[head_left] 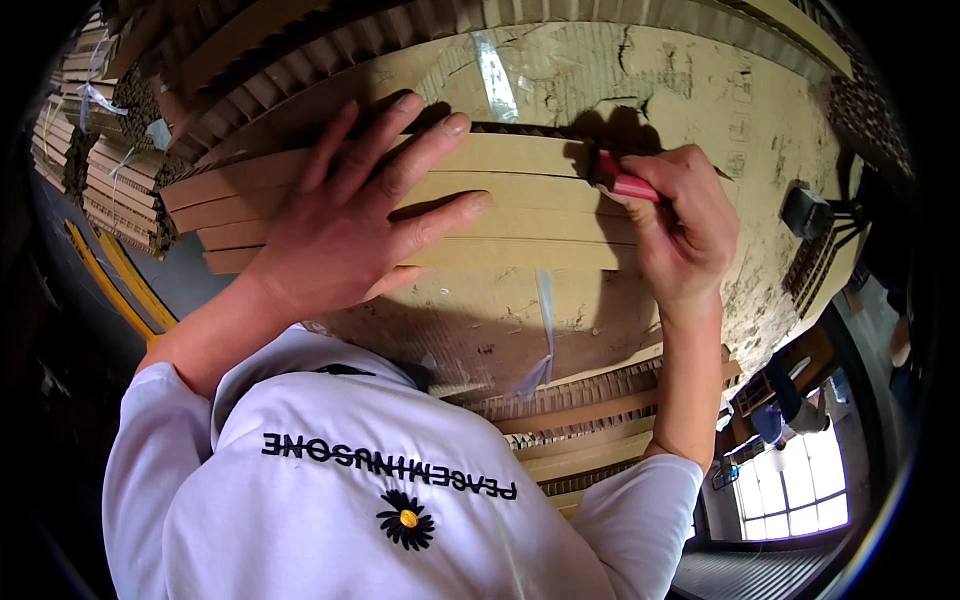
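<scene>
My left hand [355, 215] lies flat across several long cardboard strips [545, 190] placed side by side, its fingers spread. Pinched between the fingers and thumb of my right hand [690, 225] is a short red tool [628, 184] with a dark end. That end meets the right part of the strips near their far edge. Most of the tool is hidden by my fingers, so I cannot tell its exact kind. Beneath the strips is a worn, stained cardboard surface [680, 90], with clear tape [494, 75] on it.
Corrugated cardboard pieces [330, 50] stand along the far side, and more layers [590, 425] lie near my right forearm. Tied cardboard bundles [120, 185] are stacked at left, near yellow bars [125, 285]. A dark device [805, 212] stands at right. People [785, 405] show beyond, near a window [795, 490].
</scene>
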